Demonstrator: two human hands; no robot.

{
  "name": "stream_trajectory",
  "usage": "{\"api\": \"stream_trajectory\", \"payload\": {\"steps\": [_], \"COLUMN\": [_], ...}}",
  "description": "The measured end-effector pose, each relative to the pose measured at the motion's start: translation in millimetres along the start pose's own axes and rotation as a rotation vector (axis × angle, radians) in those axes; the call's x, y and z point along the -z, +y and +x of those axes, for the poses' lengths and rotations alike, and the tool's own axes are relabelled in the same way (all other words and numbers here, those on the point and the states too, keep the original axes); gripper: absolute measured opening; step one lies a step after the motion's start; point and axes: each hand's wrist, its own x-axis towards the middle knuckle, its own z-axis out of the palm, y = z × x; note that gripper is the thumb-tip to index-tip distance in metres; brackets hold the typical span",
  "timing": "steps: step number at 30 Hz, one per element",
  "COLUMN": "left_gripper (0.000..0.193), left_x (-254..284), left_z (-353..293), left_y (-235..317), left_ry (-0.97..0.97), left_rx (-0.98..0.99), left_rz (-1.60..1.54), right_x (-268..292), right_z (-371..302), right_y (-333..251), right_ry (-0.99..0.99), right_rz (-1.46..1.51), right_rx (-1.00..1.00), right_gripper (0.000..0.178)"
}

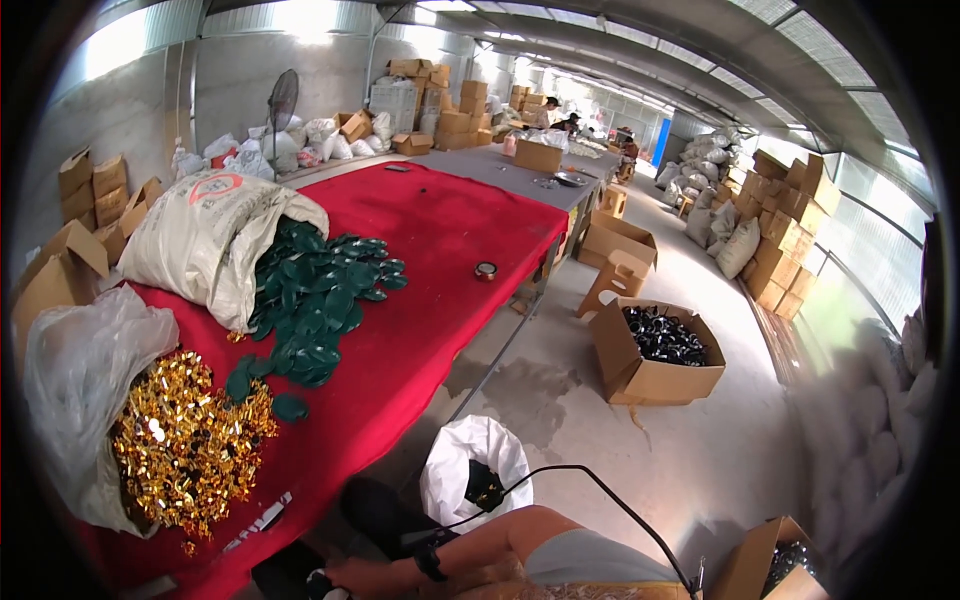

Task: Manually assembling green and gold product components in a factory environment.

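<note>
Right hand (pixel 348 574) at a small dark-and-white item (pixel 320 584), just off the near end of the red-covered table (pixel 450 220).

The view there is dim and cut by the frame, so I cannot tell whether the fingers grip the item or only touch it; the left hand is out of sight, so whether the hands meet is unknown too. The step looks like close handwork on a small part; the next move would likely call for a secure fingertip hold. On the table lie gold-coloured pieces (pixel 190 445), dark green oval discs (pixel 320 300) and a woven sack (pixel 170 250) with red printing; no other writing is legible.
</note>
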Motion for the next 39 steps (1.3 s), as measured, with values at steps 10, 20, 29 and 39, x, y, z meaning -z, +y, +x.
{"api": "stream_trajectory", "payload": {"steps": [10, 20, 29, 39], "left_gripper": [0.068, 0.075, 0.075, 0.071], "left_x": [23, -34, -42, -52], "left_z": [22, -38, -66, -80], "left_y": [-21, 10, 12, -9], "left_ry": [-0.182, -0.185, -0.160, 0.026], "left_rx": [-0.228, -0.106, -0.259, -0.406], "left_rz": [0.208, -0.108, 0.230, 0.747], "right_x": [5, 91, 87, 81], "right_z": [4, -16, -34, -44], "right_y": [27, -35, -72, -87], "right_ry": [-0.171, -0.029, 0.006, -0.234], "right_rz": [0.086, -0.164, 0.084, 0.789], "right_rx": [-0.065, 0.362, 0.285, -0.595], "right_gripper": [0.016, 0.061, 0.046, 0.019]}}
